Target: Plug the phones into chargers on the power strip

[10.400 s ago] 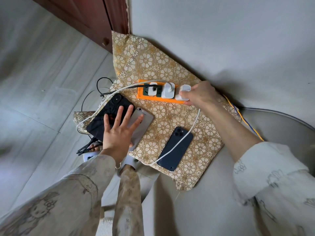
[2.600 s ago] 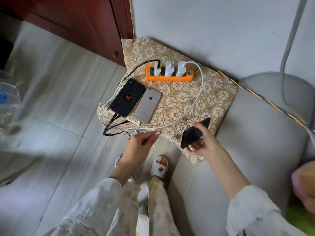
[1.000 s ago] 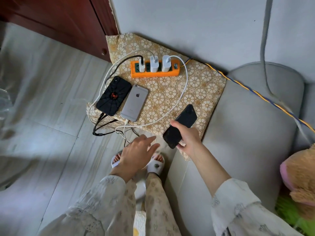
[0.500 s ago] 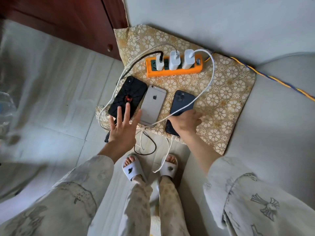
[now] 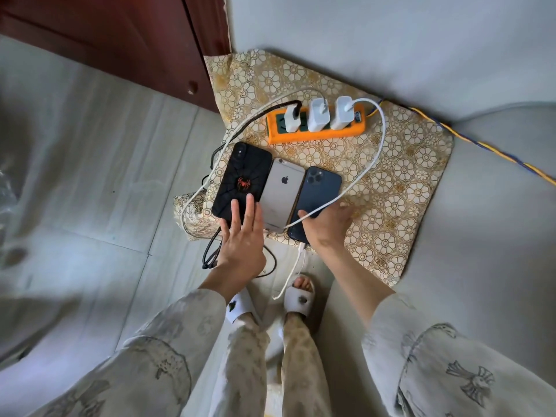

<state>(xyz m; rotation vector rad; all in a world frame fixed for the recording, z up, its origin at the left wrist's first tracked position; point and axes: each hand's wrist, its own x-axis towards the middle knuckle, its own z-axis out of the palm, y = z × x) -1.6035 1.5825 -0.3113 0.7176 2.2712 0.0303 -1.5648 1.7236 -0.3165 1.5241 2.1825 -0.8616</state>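
— Black was the first phone [image 5: 240, 182], on the left, with a red spider on its back. Where was the left hand [image 5: 242, 236]?

— It lay flat on the near end of that phone, fingers straight, gripping nothing.

— And next to it?

— The silver phone [image 5: 281, 195] sat in the middle, touching the black one. Then came the dark blue phone [image 5: 319, 191]. All three lay side by side on the flowered cloth [image 5: 406, 182], long ways pointing up toward the orange power strip [image 5: 316, 133].

— What did the right hand [image 5: 326, 225] do?

— It curled around the near end of the blue phone, so it was the closer hand to that one. A white cable [image 5: 379, 139] looped from the right charger [image 5: 343, 112] over to that end.

— Was it plugged in?

— The hand hid the port, so nobody could tell.

— Anything in the way?

— Only black cords [image 5: 210, 251] hanging off the cloth's edge.
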